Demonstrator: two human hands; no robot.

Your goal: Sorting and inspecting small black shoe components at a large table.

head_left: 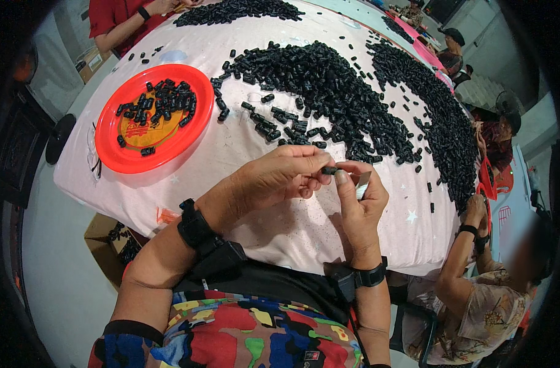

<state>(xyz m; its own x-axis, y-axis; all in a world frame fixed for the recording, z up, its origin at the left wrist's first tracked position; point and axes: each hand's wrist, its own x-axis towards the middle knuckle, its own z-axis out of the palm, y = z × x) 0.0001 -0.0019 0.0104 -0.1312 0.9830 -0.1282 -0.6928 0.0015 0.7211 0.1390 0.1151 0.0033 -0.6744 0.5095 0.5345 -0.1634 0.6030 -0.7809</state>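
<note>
Over the near part of the table, my hands meet at a small black cylindrical piece (pixel 330 170). The fingers of my left hand (pixel 280 173) pinch one end of it. My right hand (pixel 364 211) is closed, its thumb against the other end. A flat, pale shiny strip (pixel 363 185), like a thin blade, sticks out between the right thumb and fingers; its other end is hidden. Just beyond my hands lies a large heap of black cylindrical pieces (pixel 310 80). To the left, a red plastic basin (pixel 200 132) holds more of them on its yellow-patterned bottom.
A pale pink cloth (pixel 280 227) covers the table. Another heap of black pieces (pixel 421 116) runs along its right side. A person (pixel 476 288) sits close on the right, and another in red (pixel 117 24) is at the far left. A cardboard box (pixel 105 245) stands below the left edge.
</note>
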